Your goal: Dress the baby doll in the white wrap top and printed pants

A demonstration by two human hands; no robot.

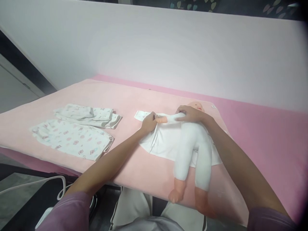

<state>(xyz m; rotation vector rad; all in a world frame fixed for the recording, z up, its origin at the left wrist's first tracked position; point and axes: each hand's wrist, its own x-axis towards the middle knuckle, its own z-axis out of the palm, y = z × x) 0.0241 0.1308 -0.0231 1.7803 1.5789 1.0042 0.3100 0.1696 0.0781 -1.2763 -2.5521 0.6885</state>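
A baby doll (187, 141) with a white cloth body lies on its back, its head away from me and its feet near the table's front edge. Spread out beneath it is a white baby shirt (162, 142), one patterned sleeve (141, 115) reaching left. My left hand (149, 122) is closed on the shirt at that sleeve, right beside the doll's small hand (161, 119). With thumb and fingers on either side, my right hand (191, 114) grips the doll's upper arm near the shoulder. It partly hides the doll's chest and head.
Folded baby clothes (84, 114) and a patterned baby garment (74, 138) lie on the left of the pink padded table (130, 166). A white wall panel (154, 48) rises behind it. A white cable (33, 182) hangs near my left arm.
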